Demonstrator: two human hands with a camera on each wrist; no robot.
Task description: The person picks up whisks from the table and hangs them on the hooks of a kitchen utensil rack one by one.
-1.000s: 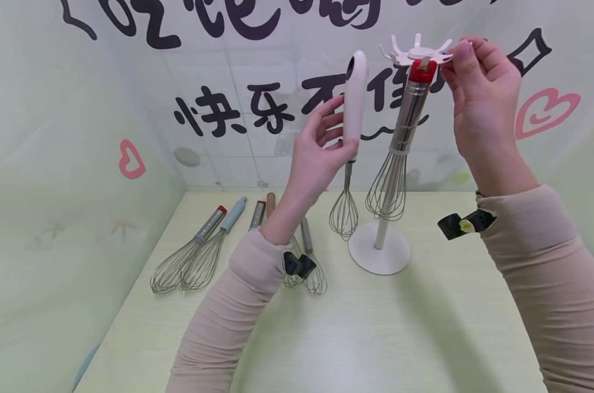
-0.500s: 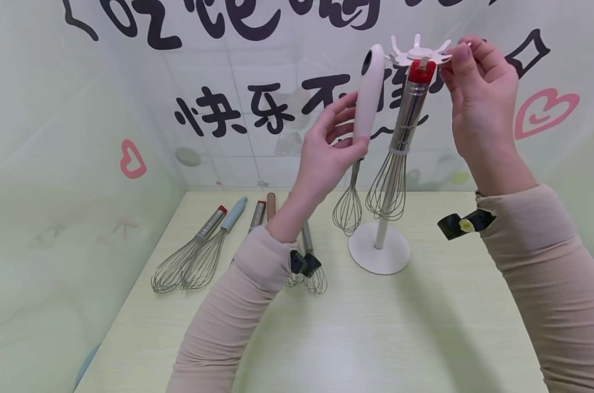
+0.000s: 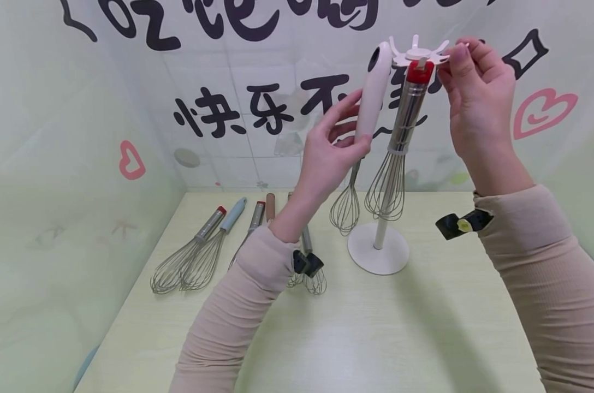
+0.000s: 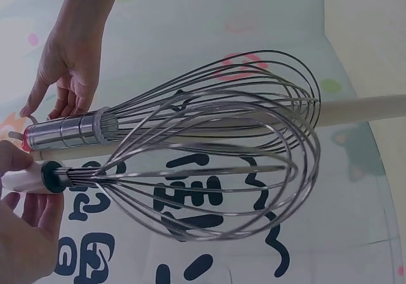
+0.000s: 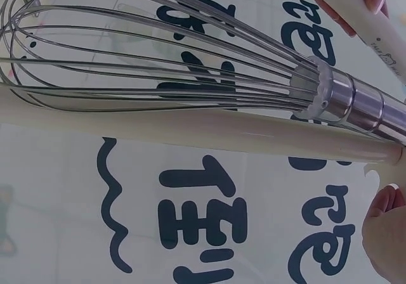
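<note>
Whisk (image 3: 370, 103) gripped by left hand (image 3: 326, 158), upper centre, apparently nearing rack (image 3: 417, 54); right hand (image 3: 479, 98) pinches its prong; hooking needs alignment.

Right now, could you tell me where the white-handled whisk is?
In the head view the left hand holds the white-handled whisk upright, just left of the red-capped whisk hanging on the stand.

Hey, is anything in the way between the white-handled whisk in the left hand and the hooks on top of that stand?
Partly. The red-capped whisk already hangs from the hook ring, right beside the white-handled whisk that the left hand holds. The right hand's fingers pinch the ring's far side. The hooks facing the white handle look free.
</note>
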